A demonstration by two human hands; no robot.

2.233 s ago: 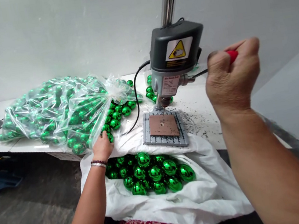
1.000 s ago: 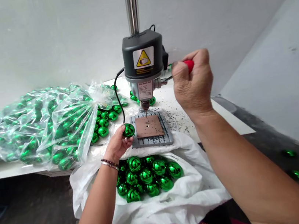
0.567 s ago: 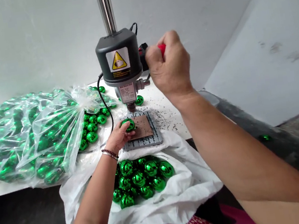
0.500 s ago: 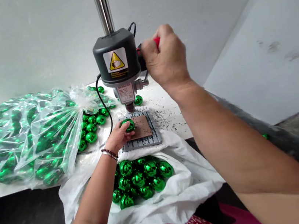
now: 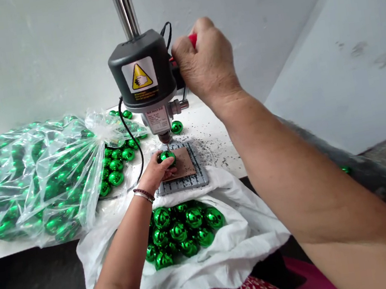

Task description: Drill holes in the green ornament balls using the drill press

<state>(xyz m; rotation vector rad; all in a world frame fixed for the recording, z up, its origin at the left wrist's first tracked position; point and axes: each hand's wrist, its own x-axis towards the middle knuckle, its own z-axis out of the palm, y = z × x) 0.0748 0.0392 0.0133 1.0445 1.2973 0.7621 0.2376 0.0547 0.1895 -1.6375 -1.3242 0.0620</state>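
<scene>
My left hand (image 5: 158, 169) grips a shiny green ball (image 5: 167, 157) over a brown board (image 5: 183, 163) on the grey drill base (image 5: 200, 172). The thin bit (image 5: 168, 146) of the drill press (image 5: 143, 75) points down just above the ball; whether they touch I cannot tell. High on the right, my right hand (image 5: 206, 61) is wrapped round the red-tipped handle (image 5: 193, 40) of the press. Several more green balls (image 5: 178, 231) lie on the white cloth (image 5: 231, 263) in my lap.
A clear plastic bag (image 5: 40, 180) full of green balls fills the table's left side, with loose balls (image 5: 116, 178) beside it. A black cable (image 5: 136, 147) hangs left of the press. Another ball (image 5: 176, 127) stands behind the base. Dark shavings dot the white table (image 5: 223, 145).
My left hand has shifted the ball slightly right, under the bit. The press head and my right hand appear a little further left and higher in view.
</scene>
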